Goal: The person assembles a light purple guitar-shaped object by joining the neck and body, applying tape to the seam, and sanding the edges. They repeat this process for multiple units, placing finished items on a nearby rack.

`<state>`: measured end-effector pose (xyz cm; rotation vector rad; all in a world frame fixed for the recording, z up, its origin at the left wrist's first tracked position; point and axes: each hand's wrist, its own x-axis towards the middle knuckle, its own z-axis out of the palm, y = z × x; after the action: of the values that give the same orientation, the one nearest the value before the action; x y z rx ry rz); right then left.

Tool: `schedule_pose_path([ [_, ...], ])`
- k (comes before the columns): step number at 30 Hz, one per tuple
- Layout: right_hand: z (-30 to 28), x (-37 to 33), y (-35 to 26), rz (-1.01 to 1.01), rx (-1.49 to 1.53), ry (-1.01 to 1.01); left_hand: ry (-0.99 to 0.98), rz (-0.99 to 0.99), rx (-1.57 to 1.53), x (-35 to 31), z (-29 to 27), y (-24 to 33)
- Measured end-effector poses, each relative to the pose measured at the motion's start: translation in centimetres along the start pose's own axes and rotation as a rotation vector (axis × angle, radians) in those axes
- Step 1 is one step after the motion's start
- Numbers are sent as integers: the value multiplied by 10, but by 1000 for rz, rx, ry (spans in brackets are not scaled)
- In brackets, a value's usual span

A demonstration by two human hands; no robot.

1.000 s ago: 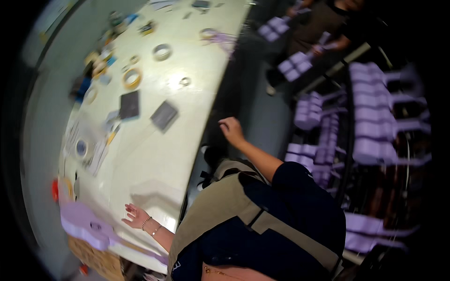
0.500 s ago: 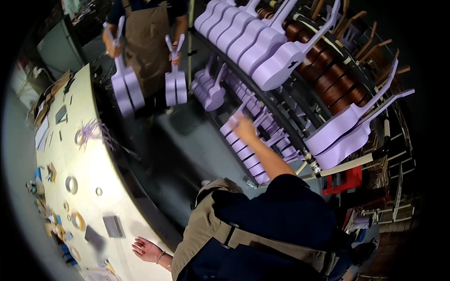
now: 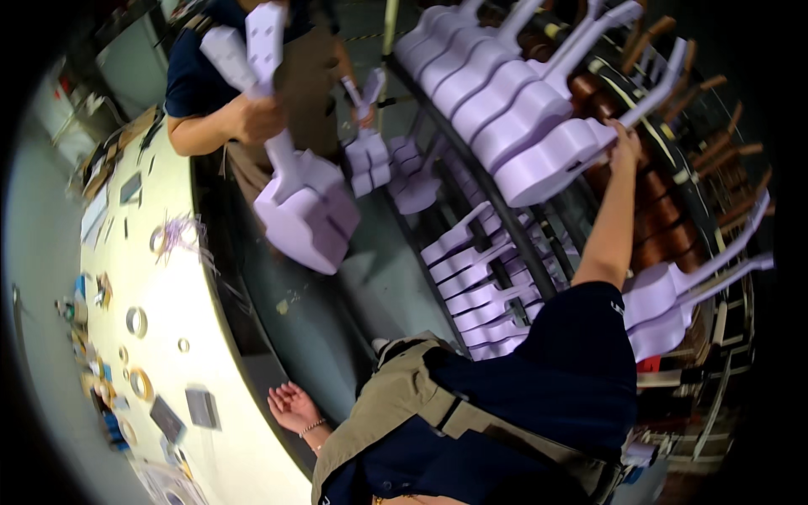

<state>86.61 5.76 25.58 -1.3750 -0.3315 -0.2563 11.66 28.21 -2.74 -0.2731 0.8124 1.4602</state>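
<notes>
My right hand (image 3: 624,146) reaches up to the upper rack, closed round the base of the neck of the front lilac guitar (image 3: 547,164). This guitar is unstrung and stands at the near end of a row of similar lilac guitars (image 3: 475,80). Low at the left, my left hand (image 3: 295,408) hangs by the table edge, palm up with loosely curled fingers and nothing in it. A co-worker's hand (image 3: 257,119) holds lilac guitars (image 3: 307,210) by their necks. The co-worker's other hand, partly hidden, holds smaller-looking lilac guitars (image 3: 368,160).
The long pale table (image 3: 244,396) runs along my left, with tape rolls (image 3: 140,384), grey blocks (image 3: 202,407) and lilac strips (image 3: 178,236) on it. Dark rack bars (image 3: 505,210) separate upper and lower rows of guitars (image 3: 484,295). Brown guitars (image 3: 673,231) hang behind. The co-worker stands close ahead.
My right hand has moved from the lower row up to the upper row's front guitar and grips it. The co-worker has come nearer, with the guitars lifted. My left hand stays empty.
</notes>
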Motion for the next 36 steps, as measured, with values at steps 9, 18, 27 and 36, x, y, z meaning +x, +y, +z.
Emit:
schedule_pose_path([
  [9, 20, -154, -118, -460, -38, -314, -150, -47, 167, -12, 8, 4],
  [18, 137, -446, -112, -298, -150, -924, -1105, 187, 809, -108, 98, 60],
  [27, 225, -705, -172, -637, 293, -2210, -748, 552, 76, -177, 36, 160],
  [36, 319, -730, -89, -599, 30, -1775, -10, 1183, -700, -263, -96, 248],
])
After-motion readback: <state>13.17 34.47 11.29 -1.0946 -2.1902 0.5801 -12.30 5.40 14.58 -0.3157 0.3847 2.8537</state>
